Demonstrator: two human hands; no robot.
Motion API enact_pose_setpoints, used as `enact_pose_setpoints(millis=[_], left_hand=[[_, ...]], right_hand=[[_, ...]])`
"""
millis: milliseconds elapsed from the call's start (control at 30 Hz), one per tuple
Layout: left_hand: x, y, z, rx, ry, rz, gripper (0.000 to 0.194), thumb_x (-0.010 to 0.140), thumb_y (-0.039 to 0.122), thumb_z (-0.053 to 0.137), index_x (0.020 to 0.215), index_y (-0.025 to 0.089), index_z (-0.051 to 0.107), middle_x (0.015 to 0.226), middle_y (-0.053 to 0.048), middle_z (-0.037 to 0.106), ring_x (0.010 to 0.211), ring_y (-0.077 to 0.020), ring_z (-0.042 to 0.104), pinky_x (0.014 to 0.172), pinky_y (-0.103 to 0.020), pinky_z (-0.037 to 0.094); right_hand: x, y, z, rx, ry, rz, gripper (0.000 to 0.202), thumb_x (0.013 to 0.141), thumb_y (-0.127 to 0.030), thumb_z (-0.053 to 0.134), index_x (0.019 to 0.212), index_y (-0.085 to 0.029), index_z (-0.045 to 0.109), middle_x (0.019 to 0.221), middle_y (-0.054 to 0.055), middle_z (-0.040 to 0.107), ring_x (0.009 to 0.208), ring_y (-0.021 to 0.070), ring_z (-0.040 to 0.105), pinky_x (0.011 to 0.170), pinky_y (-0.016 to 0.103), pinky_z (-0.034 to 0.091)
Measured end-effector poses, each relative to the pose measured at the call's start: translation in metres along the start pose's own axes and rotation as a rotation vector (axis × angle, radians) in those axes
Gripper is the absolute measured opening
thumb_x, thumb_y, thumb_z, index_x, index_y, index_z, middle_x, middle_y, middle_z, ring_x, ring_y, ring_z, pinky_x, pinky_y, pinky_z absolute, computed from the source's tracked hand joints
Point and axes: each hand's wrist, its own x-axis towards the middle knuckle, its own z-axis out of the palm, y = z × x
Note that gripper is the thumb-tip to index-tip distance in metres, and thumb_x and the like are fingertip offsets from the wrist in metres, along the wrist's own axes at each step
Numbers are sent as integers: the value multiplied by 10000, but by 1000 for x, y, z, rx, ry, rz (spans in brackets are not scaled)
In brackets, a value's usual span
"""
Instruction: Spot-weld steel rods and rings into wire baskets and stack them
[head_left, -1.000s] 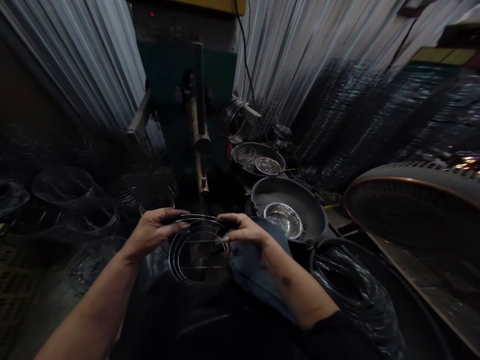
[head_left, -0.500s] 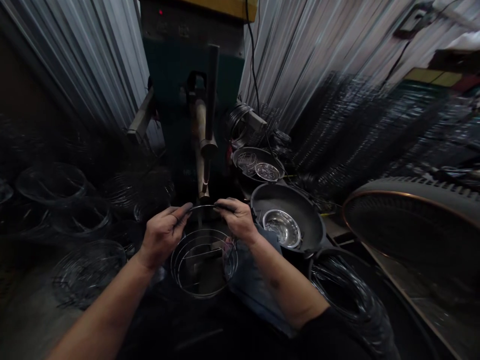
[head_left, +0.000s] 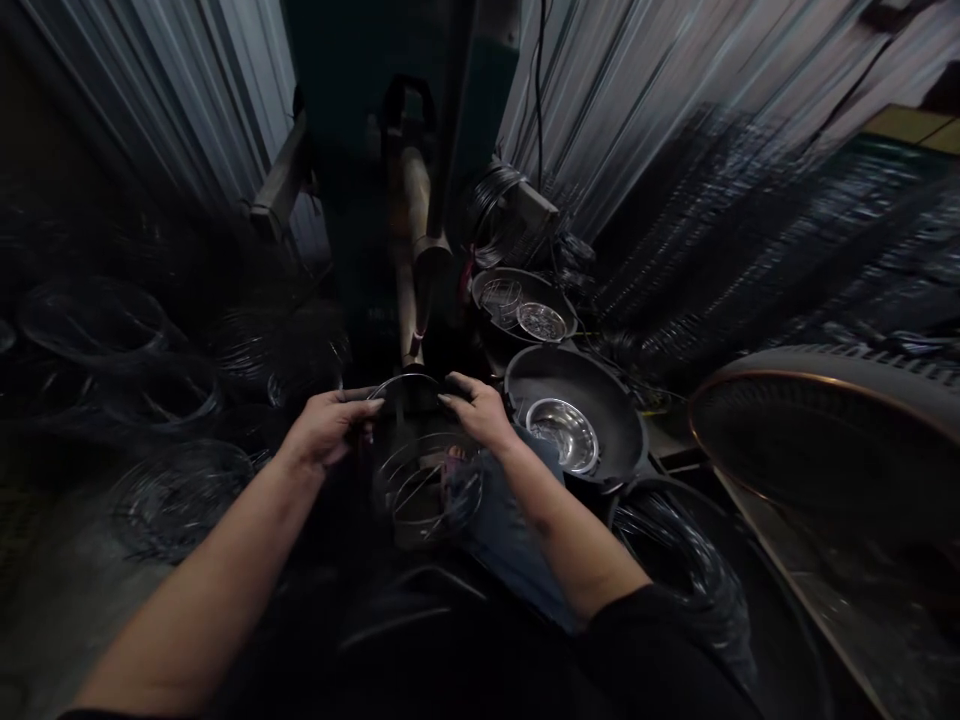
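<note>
Between my hands is a thin wire ring [head_left: 409,376], its far edge arching just below the electrode tip of a machine. My left hand [head_left: 330,428] pinches its left side between thumb and fingers. At the right side, my right hand [head_left: 480,412] has darkened thumb and fingertips closed about the wire. Below them, a round wire frame [head_left: 429,520] with curved hoops and a cross wire shows blurred above my lap. Whether it is joined to the upper ring, I cannot tell.
Ahead stands a dark green machine with copper-coloured arms [head_left: 417,200]. To the right are a black pan [head_left: 622,410] holding a shiny metal bowl [head_left: 574,435], a smaller pan [head_left: 517,280], a wire bundle [head_left: 697,560] and a large fan [head_left: 810,440]. Wire hoops [head_left: 180,500] lie left.
The wire ring has tilted and its upper arc shows more. My left hand has turned, its fingers now stretched along the wire. The lower wire frame has swung. The view has tipped downward.
</note>
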Motion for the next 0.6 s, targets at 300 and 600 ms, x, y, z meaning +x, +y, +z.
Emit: enact_pose_setpoints(millis=[300, 600], left_hand=[[4, -23, 14, -191, 29, -97, 194, 762, -14, 561, 920, 91, 604, 639, -43, 628, 519, -152, 622, 469, -262, 515], [6, -42, 35, -362, -11, -181, 150, 891, 128, 430, 820, 109, 561, 682, -90, 634, 690, -213, 672, 621, -354, 558]], right_hand=[[-61, 16, 40, 528, -475, 420, 482, 526, -383, 830, 935, -148, 730, 801, 25, 716, 773, 176, 658, 870, 384, 480], [-71, 15, 29, 721, -396, 570, 376, 500, -266, 849, 796, -127, 663, 632, 27, 680, 582, 171, 648, 664, 347, 526]])
